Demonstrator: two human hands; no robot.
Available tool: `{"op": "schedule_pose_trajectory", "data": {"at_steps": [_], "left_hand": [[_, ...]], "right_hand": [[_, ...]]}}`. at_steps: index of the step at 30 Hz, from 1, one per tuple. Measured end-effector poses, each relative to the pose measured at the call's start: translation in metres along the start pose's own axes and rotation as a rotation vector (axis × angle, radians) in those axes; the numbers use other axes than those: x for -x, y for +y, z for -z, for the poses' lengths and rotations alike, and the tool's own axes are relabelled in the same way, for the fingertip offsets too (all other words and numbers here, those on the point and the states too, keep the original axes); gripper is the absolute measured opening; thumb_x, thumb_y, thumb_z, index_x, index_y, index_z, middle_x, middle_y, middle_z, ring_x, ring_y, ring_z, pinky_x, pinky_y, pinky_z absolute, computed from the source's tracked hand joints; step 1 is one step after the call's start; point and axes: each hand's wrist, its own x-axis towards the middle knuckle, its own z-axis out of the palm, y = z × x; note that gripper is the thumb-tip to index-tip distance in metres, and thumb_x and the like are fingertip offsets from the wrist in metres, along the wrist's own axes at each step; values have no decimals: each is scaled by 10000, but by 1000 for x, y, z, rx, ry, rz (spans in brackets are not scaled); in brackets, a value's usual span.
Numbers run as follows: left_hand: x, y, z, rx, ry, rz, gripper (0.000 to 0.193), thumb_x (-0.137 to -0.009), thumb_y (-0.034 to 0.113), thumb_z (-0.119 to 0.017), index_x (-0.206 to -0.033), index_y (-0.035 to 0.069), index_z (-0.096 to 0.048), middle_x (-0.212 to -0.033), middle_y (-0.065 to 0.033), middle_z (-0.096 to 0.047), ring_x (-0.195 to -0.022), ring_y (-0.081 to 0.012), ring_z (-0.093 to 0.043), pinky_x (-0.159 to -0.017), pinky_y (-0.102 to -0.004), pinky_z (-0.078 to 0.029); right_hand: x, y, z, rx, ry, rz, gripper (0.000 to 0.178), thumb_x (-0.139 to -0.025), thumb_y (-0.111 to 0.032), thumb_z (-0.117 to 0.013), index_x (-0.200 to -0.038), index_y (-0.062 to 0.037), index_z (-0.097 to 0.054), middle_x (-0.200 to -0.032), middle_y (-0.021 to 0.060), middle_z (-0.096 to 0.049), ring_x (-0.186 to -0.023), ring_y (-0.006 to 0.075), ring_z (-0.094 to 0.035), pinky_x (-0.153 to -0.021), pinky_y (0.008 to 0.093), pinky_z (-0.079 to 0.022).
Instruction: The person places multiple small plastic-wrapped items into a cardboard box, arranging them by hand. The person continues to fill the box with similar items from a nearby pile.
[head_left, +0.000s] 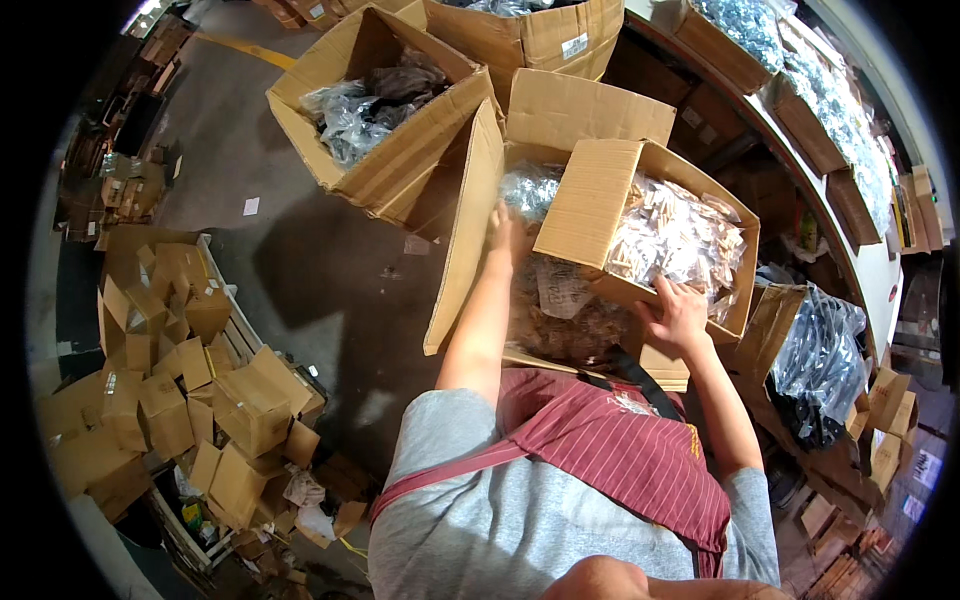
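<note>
Gripping carton (pixel 590 200) with right hand (pixel 676 315), left hand (pixel 506 240), hold unclear, grey floor (pixel 215 160), heaped boxes (pixel 255 405)

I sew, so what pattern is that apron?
The apron has pale stripes on maroon, best in head view.

My right hand (pixel 682 316) had its fingers (pixel 668 290) curled; right forearm (pixel 728 405) ran back and rightward from that grip. My left hand (pixel 507 236), blurred, was ahead and left of it, left forearm (pixel 482 330) angling back toward me.
</note>
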Motion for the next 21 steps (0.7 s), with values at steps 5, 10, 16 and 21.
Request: {"op": "schedule_pose_trajectory", "data": {"at_steps": [5, 10, 16, 21], "left_hand": [[-10, -16, -9, -210, -14, -107, 515, -810, 438, -756, -1125, 45, -648, -1435, -230, -383, -1330, -449, -357, -990, -605, -433], [-12, -56, -34, -309, 200, -378, 431, -854, 407, -724, -1056, 34, -645, -1167, -211, -560, -1233, -420, -449, -946, -577, -431], [-10, -61, -31, -606, 158, -447, 319, -922, 293, -638, -1108, 34, -625, -1203, -188, -565, -1219, -392, -480, -989, -557, -445], [1, -71, -28, -406, 158, -436, 278, -839, 134, -679, -1052, -7, -568, -1101, -249, -596, -1137, -415, -521, -946, -513, -454]], "right_hand": [[0, 1, -1, -7, -13, -21, 452, -824, -377, -717, -1121, -50, -623, -813, 145, -690, -736, 332, -686, -683, 429, -535], [-2, 1, -1, -12, -12, -18, 436, -822, -389, -717, -1084, -54, -622, -804, 148, -687, -727, 342, -682, -671, 434, -532], [-2, 2, -3, -10, 28, -12, 399, -803, -392, -744, -986, -63, -612, -770, 145, -664, -717, 341, -673, -632, 431, -516], [1, 12, -8, -35, 65, -14, 408, -776, -400, -776, -907, -62, -589, -726, 137, -623, -682, 339, -645, -607, 433, -496]]}}
